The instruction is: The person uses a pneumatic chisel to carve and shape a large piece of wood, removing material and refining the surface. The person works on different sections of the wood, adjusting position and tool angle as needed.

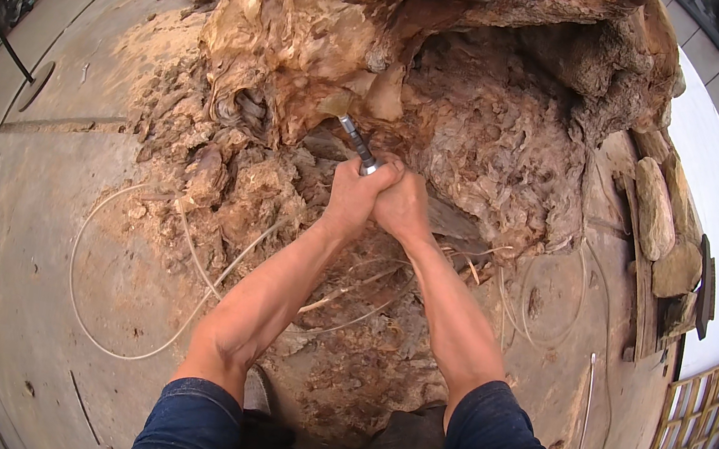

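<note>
Two hands point(354, 198) clench a slim, cylindrical metal tool point(356, 139); gnarled, pitted wood point(499, 143) bulges ahead.

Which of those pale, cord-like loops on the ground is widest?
The large loop by the left forearm: it sweeps broadly across the floor; the loops beyond the right forearm look narrower.

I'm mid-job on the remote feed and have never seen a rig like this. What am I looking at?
There's no robot: these are a person's bare left hand and right hand, seen from above by a wide fisheye camera on their head, so straight edges bend. Together they grip a slim metal tool, pointing away toward a huge, rough mass of wood. Wood debris and a thin, pale looped hose lie on the ground.
</note>
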Available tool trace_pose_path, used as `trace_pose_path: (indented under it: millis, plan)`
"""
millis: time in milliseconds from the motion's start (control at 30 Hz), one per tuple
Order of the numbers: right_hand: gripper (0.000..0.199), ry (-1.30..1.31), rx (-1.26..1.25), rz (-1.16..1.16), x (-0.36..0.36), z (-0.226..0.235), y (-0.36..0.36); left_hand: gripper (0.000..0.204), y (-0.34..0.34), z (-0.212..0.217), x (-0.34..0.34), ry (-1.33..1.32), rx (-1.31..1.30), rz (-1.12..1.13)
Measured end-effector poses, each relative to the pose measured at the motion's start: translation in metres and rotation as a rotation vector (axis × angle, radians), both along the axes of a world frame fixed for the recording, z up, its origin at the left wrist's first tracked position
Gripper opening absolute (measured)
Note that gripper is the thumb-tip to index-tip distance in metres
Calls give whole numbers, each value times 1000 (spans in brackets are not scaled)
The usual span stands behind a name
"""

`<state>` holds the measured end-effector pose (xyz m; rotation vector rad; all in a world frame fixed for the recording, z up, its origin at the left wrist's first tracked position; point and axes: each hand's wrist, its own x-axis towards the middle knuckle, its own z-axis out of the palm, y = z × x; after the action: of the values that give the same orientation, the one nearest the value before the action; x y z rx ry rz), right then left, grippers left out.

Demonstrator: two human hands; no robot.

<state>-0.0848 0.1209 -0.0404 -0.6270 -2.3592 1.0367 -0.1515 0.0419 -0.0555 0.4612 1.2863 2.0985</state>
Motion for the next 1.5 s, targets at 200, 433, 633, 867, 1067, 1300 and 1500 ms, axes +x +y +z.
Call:
trace_pose_path:
  millis: [200, 433, 633, 867, 1067, 1300, 1500]
  plan:
    - [30, 47, -41, -38, -7, -14, 5, 22, -1, 5, -11, 18, -18, -101]
    - [31, -59, -53, -78, -5, -17, 2, 22, 4, -19, -12, -49, -42, -118]
    - [32, -122, -11, -103, -5, -34, 5, 21, 9, -38, -14, -75, -64, -135]
    - [32, -190, -153, -110, 0, -42, 7, 27, 11, -46, -11, -121, -126, -158]
    - [35, -311, -138, -57, 3, -28, -7, 31, -4, -40, -3, -134, -151, -74]
    - [31, -109, -243, -86, 7, -43, -4, 33, -2, -37, -8, -19, -190, -183]
    - [28, -71, -411, -123, 13, -59, 6, 33, 16, -45, -2, -51, -261, -226]
